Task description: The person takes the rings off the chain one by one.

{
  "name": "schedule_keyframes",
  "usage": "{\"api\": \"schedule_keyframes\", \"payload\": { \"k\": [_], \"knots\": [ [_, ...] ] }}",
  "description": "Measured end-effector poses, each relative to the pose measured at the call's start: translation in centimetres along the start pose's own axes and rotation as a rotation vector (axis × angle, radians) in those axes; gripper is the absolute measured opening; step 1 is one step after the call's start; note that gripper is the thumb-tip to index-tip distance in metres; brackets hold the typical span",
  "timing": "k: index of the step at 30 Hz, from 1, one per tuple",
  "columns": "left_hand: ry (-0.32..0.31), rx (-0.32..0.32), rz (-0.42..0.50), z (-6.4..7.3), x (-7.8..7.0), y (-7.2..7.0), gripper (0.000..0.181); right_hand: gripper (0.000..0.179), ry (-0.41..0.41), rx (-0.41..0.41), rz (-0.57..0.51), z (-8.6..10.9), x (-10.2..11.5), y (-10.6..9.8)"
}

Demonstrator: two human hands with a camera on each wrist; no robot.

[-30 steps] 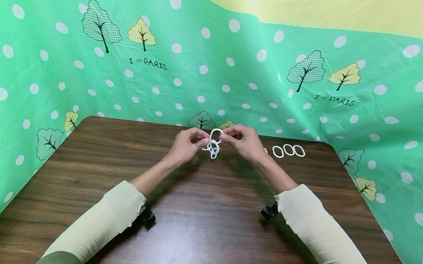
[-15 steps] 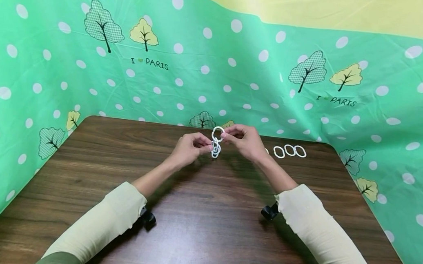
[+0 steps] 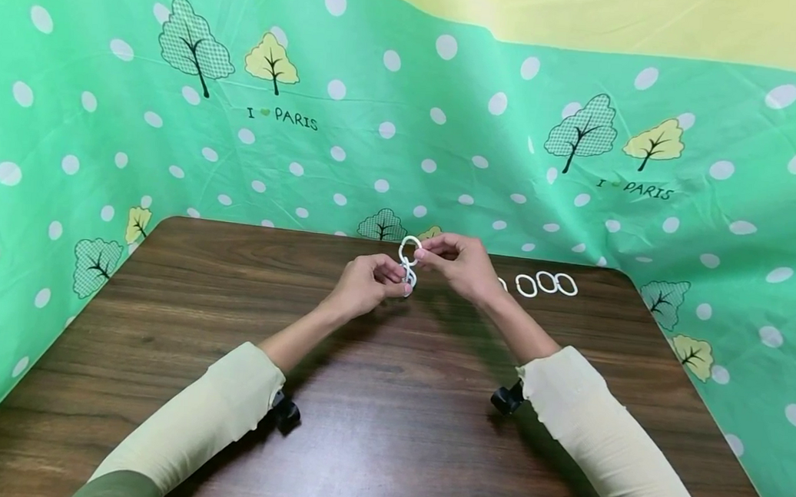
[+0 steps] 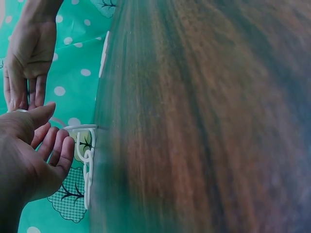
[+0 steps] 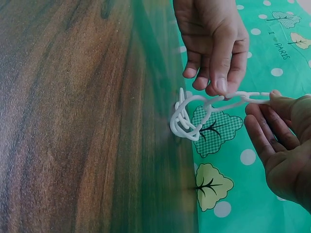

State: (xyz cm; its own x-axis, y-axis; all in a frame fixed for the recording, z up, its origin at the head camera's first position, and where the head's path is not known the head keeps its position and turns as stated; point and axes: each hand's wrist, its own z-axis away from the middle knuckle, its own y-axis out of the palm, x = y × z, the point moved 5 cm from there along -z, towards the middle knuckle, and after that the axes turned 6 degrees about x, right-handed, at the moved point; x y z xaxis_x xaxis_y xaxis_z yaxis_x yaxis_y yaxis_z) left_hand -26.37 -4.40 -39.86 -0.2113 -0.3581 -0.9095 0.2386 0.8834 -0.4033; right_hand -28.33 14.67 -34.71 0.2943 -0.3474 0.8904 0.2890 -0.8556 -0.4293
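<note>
A: Grip 1st, pls. R hand?

B: Thumb + fingertip nipped on the rim of the top link of a white chain.

A: And L hand?

B: Also pinching, thumb vs. fingertips, on the links just below. Which one exactly, can't tell; the fingers cover it in the head view.

A: Surface?

B: Dark brown wood-grain table, rounded far corners, bright sheen nr the front. Chain's up by the far edge, btwn both hands; can't tell if its low end touches the wood.

A: Room?

B: Green cloth w/ white dots behind + on both sides, printed trees, "I (heart) PARIS", yellow band up top. Pale sleeves on both arms, a small black device by each cuff.

A: Chain's look?

B: Plain white oval links, top one held upright, others bunched below it. 3 loose links, same kind, lie flat in a row, far side, R of the hands; a 4th is mostly hidden behind the R arm.
</note>
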Motion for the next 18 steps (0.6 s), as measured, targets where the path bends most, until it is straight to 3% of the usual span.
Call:
{"api": "schedule_keyframes", "payload": {
  "k": [18],
  "knots": [
    [0.022, -0.020, -0.042, -0.14, 0.00, 0.11, 0.014, 0.024, 0.001, 0.010, -0.024, -0.04, -0.03, 0.24]
  ]
}}
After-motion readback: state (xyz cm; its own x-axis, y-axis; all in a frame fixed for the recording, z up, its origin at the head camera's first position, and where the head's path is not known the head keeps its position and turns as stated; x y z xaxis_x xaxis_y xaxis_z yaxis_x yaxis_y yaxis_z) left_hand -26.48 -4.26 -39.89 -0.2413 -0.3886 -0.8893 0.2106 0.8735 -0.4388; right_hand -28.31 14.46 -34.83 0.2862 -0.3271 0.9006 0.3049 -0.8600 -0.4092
